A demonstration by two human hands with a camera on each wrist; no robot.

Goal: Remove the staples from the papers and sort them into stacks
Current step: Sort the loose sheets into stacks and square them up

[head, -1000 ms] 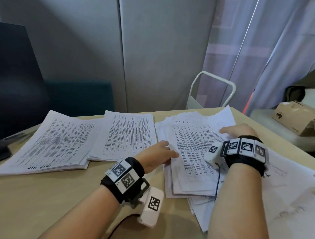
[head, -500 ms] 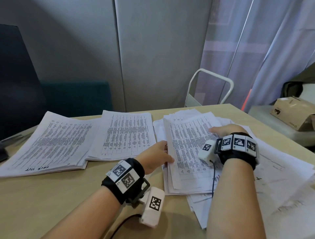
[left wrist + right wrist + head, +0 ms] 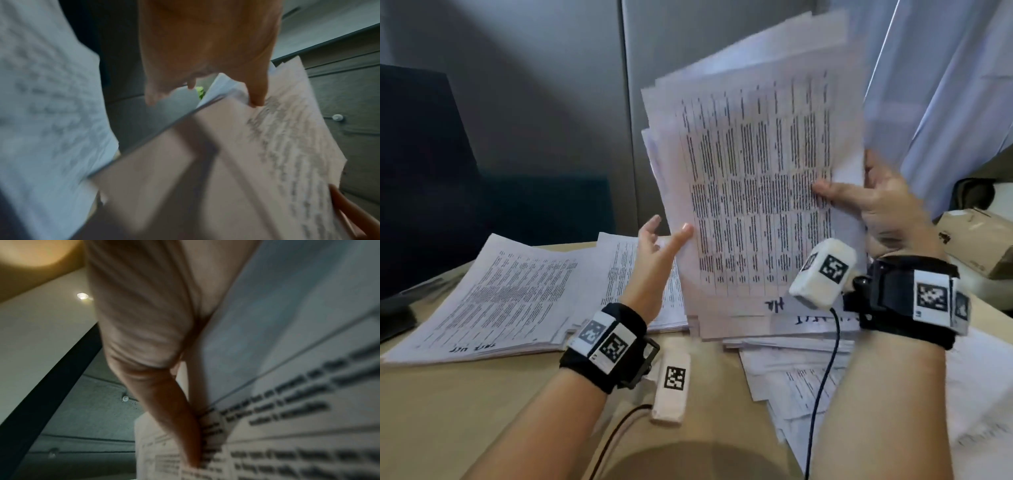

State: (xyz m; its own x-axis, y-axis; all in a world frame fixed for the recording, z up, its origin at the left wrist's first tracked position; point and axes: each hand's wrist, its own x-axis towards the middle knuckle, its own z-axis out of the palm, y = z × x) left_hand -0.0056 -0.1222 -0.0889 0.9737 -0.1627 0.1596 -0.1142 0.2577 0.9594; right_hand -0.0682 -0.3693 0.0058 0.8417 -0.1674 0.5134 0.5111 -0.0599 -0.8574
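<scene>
A thick sheaf of printed papers (image 3: 750,178) stands nearly upright above the table, blurred by motion. My right hand (image 3: 859,195) grips its right edge, thumb on the printed face and fingers behind; the right wrist view shows the thumb (image 3: 180,418) pressed on the sheaf (image 3: 298,402). At the sheaf's lower left edge, my left hand (image 3: 659,236) is spread with straight fingers, its thumb (image 3: 257,91) touching the sheaf (image 3: 277,146). Two sorted stacks lie flat: one at the left (image 3: 493,301), one in the middle (image 3: 619,267). No staple or staple remover shows.
More papers lie in a loose pile (image 3: 791,329) under the lifted sheaf and spread to the right (image 3: 979,394) on the wooden table (image 3: 465,411). A dark monitor (image 3: 421,171) stands at the left. A cardboard box (image 3: 976,243) sits beyond the table's right edge.
The sheaf lay flat on the right pile under both hands; now the right hand has lifted it nearly upright by its right edge, and the left hand has risen to its left edge.
</scene>
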